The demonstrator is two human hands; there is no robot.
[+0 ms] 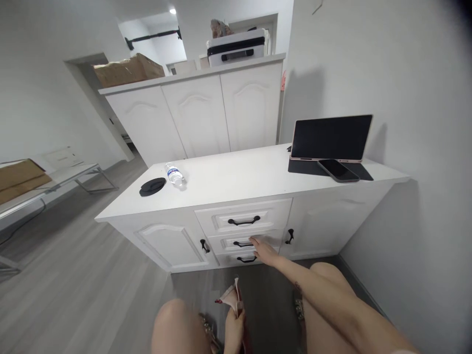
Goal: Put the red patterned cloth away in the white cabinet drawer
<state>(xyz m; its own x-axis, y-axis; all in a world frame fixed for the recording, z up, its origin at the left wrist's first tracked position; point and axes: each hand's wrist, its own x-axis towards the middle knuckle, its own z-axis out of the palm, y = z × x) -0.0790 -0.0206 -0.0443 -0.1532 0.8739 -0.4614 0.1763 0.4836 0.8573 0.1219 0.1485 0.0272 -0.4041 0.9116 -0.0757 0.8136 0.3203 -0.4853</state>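
Observation:
My right hand (264, 251) reaches out to the white sideboard (228, 182), its fingers stretched toward the black handle of the middle drawer (243, 243). It holds nothing. Above that is the top drawer (243, 220), below it the bottom drawer (246, 258); all three look closed. My left hand (233, 328) is low between my knees, fingers closed around a small pink and white packet (231, 297).
On the sideboard top lie a water bottle (174, 174), a black round lid (152, 186), a propped tablet (331, 137) and a phone (338, 170). A taller white cabinet (199, 113) stands behind. A folding table (40, 182) with cardboard is at left. A wall is close on the right.

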